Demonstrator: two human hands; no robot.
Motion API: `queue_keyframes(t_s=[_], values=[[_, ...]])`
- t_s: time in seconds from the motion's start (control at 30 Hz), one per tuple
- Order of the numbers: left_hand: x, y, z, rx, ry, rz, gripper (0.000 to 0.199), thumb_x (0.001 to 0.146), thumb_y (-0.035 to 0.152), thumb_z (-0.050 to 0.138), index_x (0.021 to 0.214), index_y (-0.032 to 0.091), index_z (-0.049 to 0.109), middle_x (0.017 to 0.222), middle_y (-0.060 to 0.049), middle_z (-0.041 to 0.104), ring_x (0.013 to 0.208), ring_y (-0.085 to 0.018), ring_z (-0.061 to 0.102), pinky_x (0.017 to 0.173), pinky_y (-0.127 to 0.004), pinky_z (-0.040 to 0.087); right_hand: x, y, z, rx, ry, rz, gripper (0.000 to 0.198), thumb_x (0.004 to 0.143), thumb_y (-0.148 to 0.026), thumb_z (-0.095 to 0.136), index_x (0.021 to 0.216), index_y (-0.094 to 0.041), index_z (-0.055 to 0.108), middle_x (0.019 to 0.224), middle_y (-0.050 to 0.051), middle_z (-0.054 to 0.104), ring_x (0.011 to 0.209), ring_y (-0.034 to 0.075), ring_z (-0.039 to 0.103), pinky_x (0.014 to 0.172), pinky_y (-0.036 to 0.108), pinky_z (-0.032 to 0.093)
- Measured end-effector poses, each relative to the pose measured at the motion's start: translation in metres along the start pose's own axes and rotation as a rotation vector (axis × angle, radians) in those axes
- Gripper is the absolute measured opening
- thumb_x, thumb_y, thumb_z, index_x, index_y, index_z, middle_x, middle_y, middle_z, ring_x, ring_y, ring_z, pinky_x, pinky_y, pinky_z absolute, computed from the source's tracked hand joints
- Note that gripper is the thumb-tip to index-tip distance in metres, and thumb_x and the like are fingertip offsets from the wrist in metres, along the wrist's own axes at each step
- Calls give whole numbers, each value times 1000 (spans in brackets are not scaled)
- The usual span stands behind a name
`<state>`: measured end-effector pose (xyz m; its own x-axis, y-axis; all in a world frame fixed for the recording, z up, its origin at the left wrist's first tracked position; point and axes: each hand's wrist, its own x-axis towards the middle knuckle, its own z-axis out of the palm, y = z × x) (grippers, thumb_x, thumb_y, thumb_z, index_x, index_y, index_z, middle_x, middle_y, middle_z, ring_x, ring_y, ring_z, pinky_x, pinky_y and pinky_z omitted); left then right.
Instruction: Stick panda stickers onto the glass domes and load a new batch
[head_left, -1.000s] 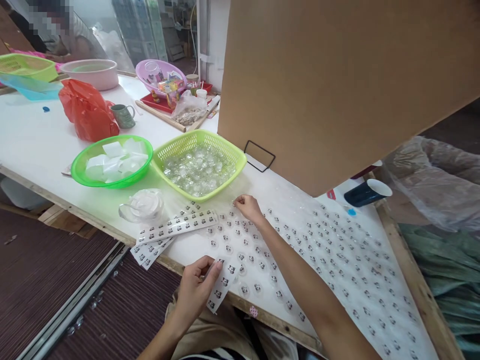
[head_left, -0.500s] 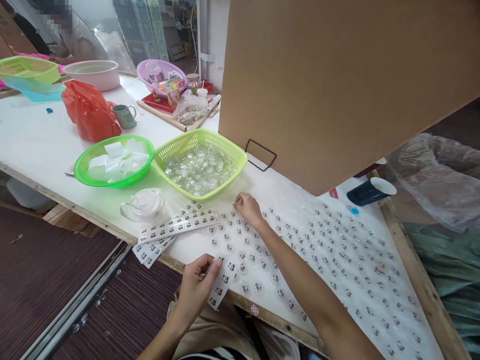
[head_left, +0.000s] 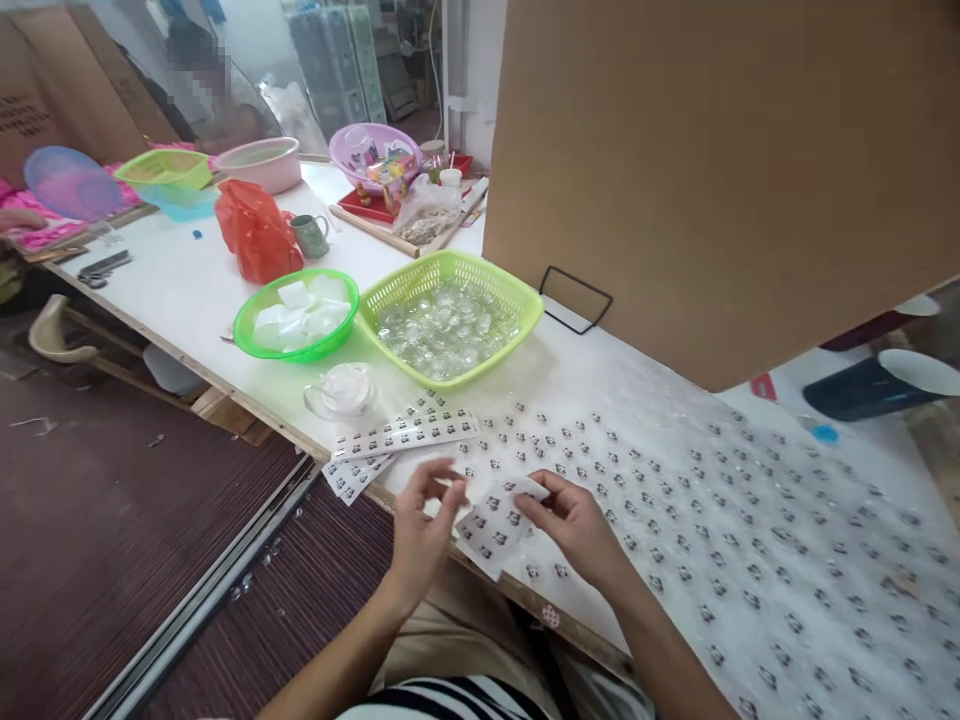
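Observation:
Between my hands, over the table's front edge, is a white sheet of panda stickers (head_left: 491,528). My right hand (head_left: 566,515) pinches its upper right corner between thumb and fingers. Just left of the sheet, my left hand (head_left: 427,515) has its fingers apart and curved, with nothing visible in them. More panda sticker strips (head_left: 409,432) lie fanned on the table to the left. Many clear round pieces with panda stickers (head_left: 697,530) cover the tabletop to the right. A yellow-green basket (head_left: 450,375) behind my hands holds clear round pieces.
A green bowl (head_left: 296,352) of white pieces and a roll of clear tape (head_left: 346,390) stand left. A large cardboard sheet (head_left: 697,180) rises behind, near a dark cup (head_left: 847,390). Farther back are a red bag (head_left: 255,235), a mug (head_left: 309,236) and a purple basin (head_left: 375,150).
My right hand has come back from near the basket and now grips the sticker sheet. My left hand has let go of it and opened. The view has turned left.

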<state>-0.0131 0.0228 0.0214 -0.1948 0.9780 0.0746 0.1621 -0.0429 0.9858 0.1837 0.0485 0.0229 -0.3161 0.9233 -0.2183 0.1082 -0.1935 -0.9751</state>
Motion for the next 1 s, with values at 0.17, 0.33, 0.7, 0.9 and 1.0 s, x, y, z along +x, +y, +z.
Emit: queue_keyframes(t_s=[0.17, 0.33, 0.7, 0.9, 1.0], values=[[43, -9, -55, 296, 656, 249, 73, 80, 31, 75, 140, 21, 35, 146, -16, 37, 137, -27, 38, 112, -42, 34, -7, 23, -13, 211, -79, 90, 35, 78, -53, 72, 79, -18, 65, 72, 2, 61, 68, 15, 54, 65, 27, 43], [91, -31, -93, 351, 747, 227, 106, 69, 31, 83, 148, 20, 13, 156, -23, 18, 147, -31, 21, 116, -49, 25, -16, 44, -14, 247, 19, 114, 40, 74, -57, 73, 77, -18, 64, 71, 2, 59, 68, 16, 51, 64, 27, 42], [124, -49, -96, 310, 538, 201, 98, 63, 30, 83, 140, 18, 23, 120, -13, 55, 114, -29, 60, 101, -46, 45, -17, 67, -13, 298, 196, 82, 39, 70, -55, 77, 85, -21, 68, 65, -2, 51, 60, 14, 43, 59, 26, 40], [81, 2, -71, 451, 427, 499, 88, 65, 26, 82, 135, 21, 30, 127, -14, 49, 113, -29, 58, 95, -43, 50, -15, 69, -13, 313, 196, 63, 35, 70, -53, 77, 83, -22, 69, 64, -2, 51, 59, 14, 43, 58, 26, 40], [39, 38, -47, 462, 181, 754, 87, 67, 22, 79, 137, 26, 27, 127, -14, 50, 114, -30, 58, 92, -46, 51, -15, 63, -11, 297, 218, 78, 38, 67, -55, 79, 82, -21, 69, 62, -2, 52, 58, 14, 45, 58, 27, 42]])
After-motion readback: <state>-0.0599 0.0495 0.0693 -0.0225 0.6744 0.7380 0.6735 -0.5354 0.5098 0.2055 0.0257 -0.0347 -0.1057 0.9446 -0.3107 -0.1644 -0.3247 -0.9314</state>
